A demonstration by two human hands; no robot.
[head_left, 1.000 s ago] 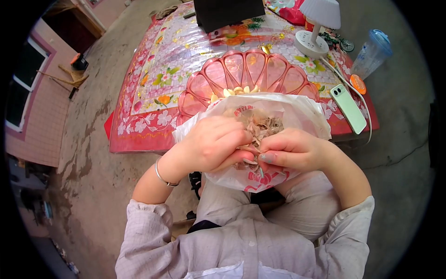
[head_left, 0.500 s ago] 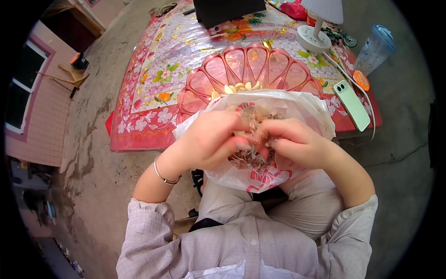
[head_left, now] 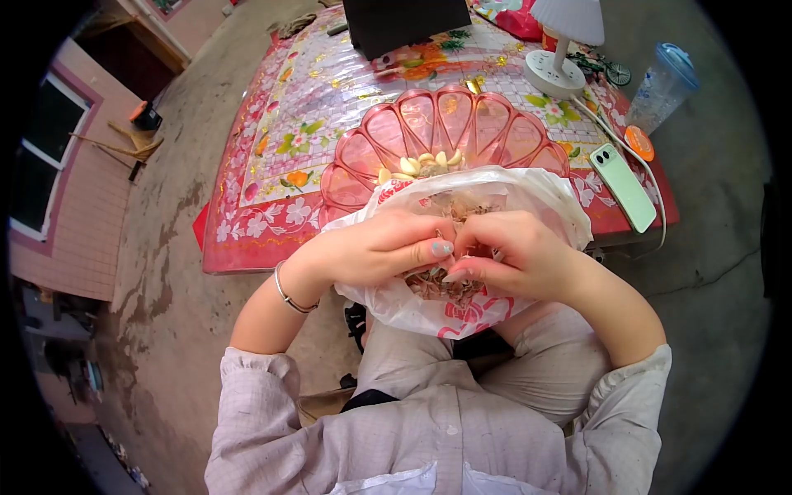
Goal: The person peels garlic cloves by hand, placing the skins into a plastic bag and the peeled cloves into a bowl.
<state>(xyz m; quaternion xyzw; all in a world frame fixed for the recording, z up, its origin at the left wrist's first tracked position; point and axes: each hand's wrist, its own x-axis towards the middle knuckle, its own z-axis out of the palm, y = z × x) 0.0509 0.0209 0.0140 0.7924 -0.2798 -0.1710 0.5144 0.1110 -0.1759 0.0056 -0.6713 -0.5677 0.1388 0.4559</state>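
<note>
Over the open mouth of a white plastic bag [head_left: 554, 194] with red print, my left hand [head_left: 388, 246] and my right hand [head_left: 516, 252] meet fingertip to fingertip. Both are closed in a pinch, and the small thing between them is too hidden to name. Dry brownish peels [head_left: 450, 287] lie inside the bag below my fingers. Behind the bag, its near side covered by it, is a pink clear scalloped plate [head_left: 487, 124]. Several pale peeled cloves [head_left: 410, 165] lie on that plate.
The flowered table cover [head_left: 264, 177] extends under the plate. On the right are a light green phone [head_left: 623, 186], a white cable, an orange round tag, a clear cup with blue lid [head_left: 664, 87] and a white lamp [head_left: 557, 74]. A black panel [head_left: 406, 25] stands at the back.
My fingertips have come together again after being slightly apart half a second ago. My left thumb now lies across the front of the pinch. More of the cloves shows behind the bag.
</note>
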